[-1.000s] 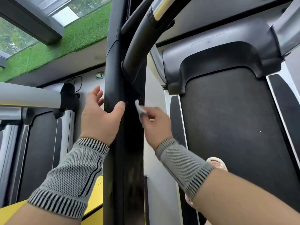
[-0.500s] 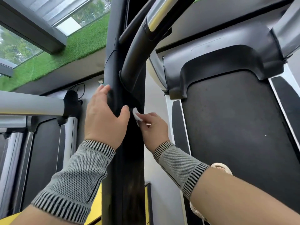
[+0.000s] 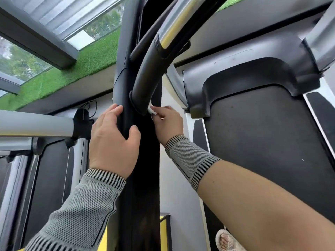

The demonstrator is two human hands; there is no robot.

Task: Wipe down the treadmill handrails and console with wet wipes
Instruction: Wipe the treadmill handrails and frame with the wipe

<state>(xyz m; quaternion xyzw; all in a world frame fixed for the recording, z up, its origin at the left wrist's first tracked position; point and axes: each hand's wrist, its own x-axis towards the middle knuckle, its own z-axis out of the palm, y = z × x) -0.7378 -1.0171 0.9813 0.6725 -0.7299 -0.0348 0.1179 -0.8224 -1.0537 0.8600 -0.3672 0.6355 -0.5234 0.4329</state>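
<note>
Green turf [image 3: 76, 69] and windows sit behind a black treadmill upright [image 3: 139, 160], where the curved handrail [image 3: 150, 69] joins it. The left hand [image 3: 112, 142] wraps the upright, thumb across its front, while the right hand [image 3: 167, 122] pinches a small wet wipe [image 3: 150, 110] against the joint's underside. With so little cloth showing, the wipe could slip free or miss the seam.

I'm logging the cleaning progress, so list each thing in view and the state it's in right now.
Left hand: gripping the upright post, thumb across its front.
Right hand: pinching the wet wipe.
Wet wipe: crumpled, pressed at the handrail's base.
Upright post: black, held.
Handrail: curved, joining the post, being wiped.
Treadmill belt: bare; motion cannot be told.
</note>
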